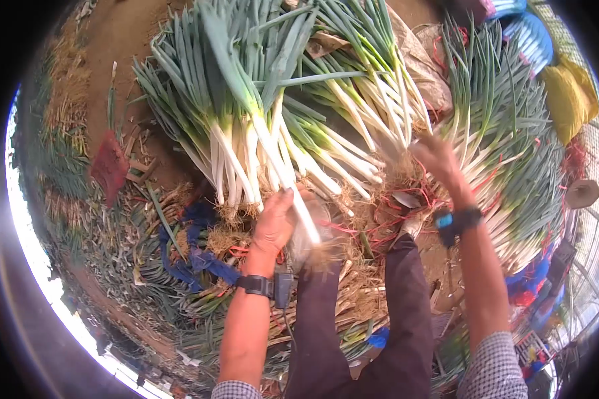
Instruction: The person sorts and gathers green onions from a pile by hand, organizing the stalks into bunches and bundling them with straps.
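My left hand (276, 223) is closed around the white stem of a long green onion (293, 193). Its stringy roots hang past my fingers, and its green leaves lie up over a thick bunch of green onions (229, 149). On the right, my right hand (436, 159) is at the root ends of more green onions (393, 110). Motion blurs its fingers, so whether it grips any of them cannot be made out. Red ties (406, 199) lie tangled on the ground just below that hand.
A large row of green onions (506, 146) lies along the right side. Yellow sack (571, 100) and blue bundles (529, 40) stand at the upper right. Trimmed leaves and a blue cloth strip (186, 259) cover the left ground. My legs (406, 299) straddle more stalks.
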Available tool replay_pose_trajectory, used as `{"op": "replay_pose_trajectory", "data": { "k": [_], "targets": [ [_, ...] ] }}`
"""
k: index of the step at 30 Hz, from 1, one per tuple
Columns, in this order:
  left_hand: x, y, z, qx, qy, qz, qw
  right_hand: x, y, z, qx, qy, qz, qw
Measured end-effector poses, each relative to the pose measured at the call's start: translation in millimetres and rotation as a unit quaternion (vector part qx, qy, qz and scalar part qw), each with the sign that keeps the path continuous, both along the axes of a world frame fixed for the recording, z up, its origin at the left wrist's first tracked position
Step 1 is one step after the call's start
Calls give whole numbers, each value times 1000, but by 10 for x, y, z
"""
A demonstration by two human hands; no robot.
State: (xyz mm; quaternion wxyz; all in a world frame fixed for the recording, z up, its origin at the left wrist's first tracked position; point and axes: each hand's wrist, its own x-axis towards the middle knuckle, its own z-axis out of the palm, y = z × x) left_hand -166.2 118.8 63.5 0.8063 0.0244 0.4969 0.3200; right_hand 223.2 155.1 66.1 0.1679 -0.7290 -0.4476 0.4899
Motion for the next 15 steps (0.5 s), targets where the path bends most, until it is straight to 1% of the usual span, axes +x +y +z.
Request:
{"op": "replay_pose_trajectory", "data": {
  "k": [1, 2, 4, 5, 6, 7, 8, 9, 10, 11, 12, 13, 14, 15],
  "targets": [
    [130, -13, 80, 6, -53, -5, 999, -252, -220, 246, 1, 97, 2, 995],
    [233, -56, 51, 13, -68, -25, 997, -394, -524, 180, 10, 138, 64, 988],
    [518, -150, 95, -1, -88, -25, 996, -847, -942, 397, -84, 235, 85, 965],
    [561, -242, -27, 10, -108, -63, 992, -1051, -1101, 456, -94, 280, 70, 953],
    [595, -313, -59, 45, -44, -119, 991, -1227, -1180, 470, -105, 330, 56, 937],
    [662, -324, -2, 76, 20, -175, 981, -1278, -1102, 616, -196, 384, -28, 902],
    [654, -325, 65, 21, -17, -162, 986, -1340, -1109, 546, -211, 316, -56, 923],
    [642, -299, 131, -29, -46, -115, 992, -1322, -1066, 584, -199, 330, -89, 918],
    [537, -279, 87, 96, 55, -170, 979, -1257, -992, 662, -186, 341, -123, 913],
    [358, -258, 35, 214, 152, -221, 939, -1191, -940, 713, -179, 350, -124, 911],
    [156, -252, -94, 231, 274, -248, 900, -1163, -889, 798, -168, 360, -146, 906],
    [-48, -250, -231, 229, 391, -275, 848, -1071, -822, 948, -171, 333, -114, 920],
    [-275, -174, -494, 130, 526, -273, 795, -980, -772, 1021, -170, 304, -81, 934],
    [-592, -112, -738, 97, 590, -266, 756, -943, -831, 997, -151, 297, -83, 939]
  ]
}}
